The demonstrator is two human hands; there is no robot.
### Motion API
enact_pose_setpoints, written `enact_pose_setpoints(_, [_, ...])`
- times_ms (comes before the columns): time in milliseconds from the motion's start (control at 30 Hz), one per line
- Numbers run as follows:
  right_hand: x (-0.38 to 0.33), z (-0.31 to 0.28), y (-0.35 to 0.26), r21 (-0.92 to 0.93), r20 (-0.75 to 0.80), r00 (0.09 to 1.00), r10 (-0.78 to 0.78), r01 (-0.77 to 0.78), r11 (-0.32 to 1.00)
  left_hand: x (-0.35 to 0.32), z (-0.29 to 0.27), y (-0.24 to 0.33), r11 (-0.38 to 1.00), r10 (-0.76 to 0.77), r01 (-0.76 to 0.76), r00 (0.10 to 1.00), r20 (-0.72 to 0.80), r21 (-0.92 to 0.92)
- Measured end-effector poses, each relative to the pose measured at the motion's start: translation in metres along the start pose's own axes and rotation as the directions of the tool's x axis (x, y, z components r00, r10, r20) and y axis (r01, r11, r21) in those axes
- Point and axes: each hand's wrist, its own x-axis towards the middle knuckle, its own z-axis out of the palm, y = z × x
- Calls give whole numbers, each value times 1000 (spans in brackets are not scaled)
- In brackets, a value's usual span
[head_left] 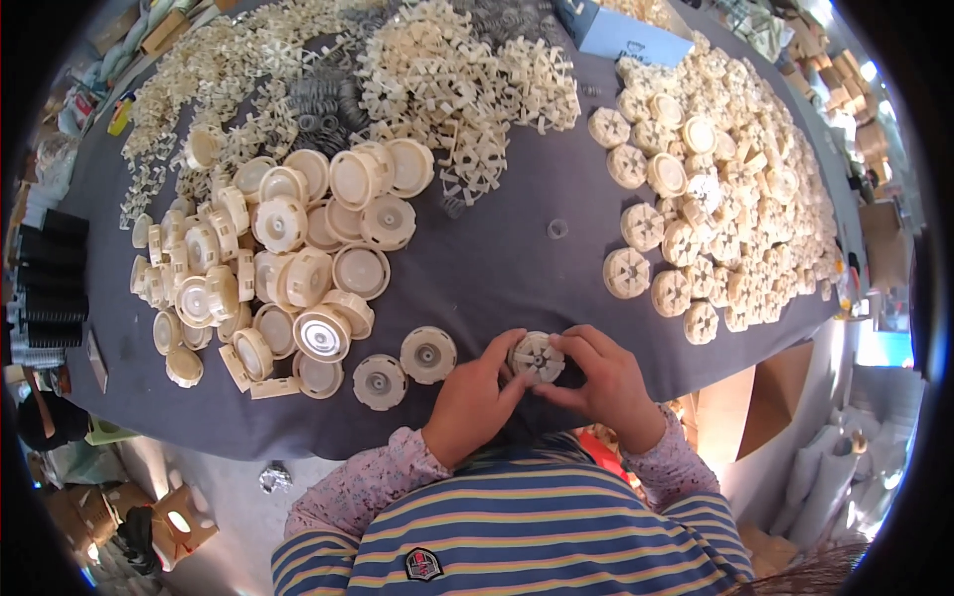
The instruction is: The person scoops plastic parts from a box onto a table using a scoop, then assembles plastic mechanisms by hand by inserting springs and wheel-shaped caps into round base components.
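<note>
Nearest me: my striped top (pixel 537 517) filled the lower edge, its floral sleeves (pixel 383 472) reaching up to my wrists.
Left hand: my left hand (pixel 469 402) was clamped on the disc's left side, thumb and fingers pinching it.
Right hand: my right hand (pixel 608 385) was clamped on its right side in much the same way.
Slotted disc: the cream slotted disc (pixel 538 360) sat between my fingertips at the near side of the dark cloth (pixel 517 278); I couldn't tell whether it touched the cloth.
Loose pair: two round caps (pixel 428 355) lay side by side, just left of my left hand.
Left pile: more cream caps (pixel 280 224) lay heaped beyond those, some on edge.
Middle: a small ring (pixel 557 229) lay alone beyond the disc.
Right pile: similar discs (pixel 681 242) spread in a large heap.
Far side: small cream clips (pixel 467 89) and grey coils (pixel 328 94) lay heaped, a blue box (pixel 626 35) to their right.
</note>
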Motion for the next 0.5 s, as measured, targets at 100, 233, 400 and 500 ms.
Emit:
enact_pose_setpoints(100, [6, -7, 34, -231, -252, 965, 80, -140, 963, -19, -23, 13, 994, 27, -33, 998, 65, 106])
enact_pose_setpoints(233, [52, -21, 34, -93, -289, 956, 54, -84, 992, -40, -54, 21, 897, -20, 134, 964, -265, 420])
enact_pose_setpoints(400, [189, 27, 54, 57, -396, 909, 132, -120, 991, -29, -52, 6, 713, 27, 149, 970, -240, 685])
enact_pose_setpoints(500, [240, 44, 50, 156, -275, 909, 312, -278, 948, -20, -42, 12, 716, -36, 130, 988, -150, 686])
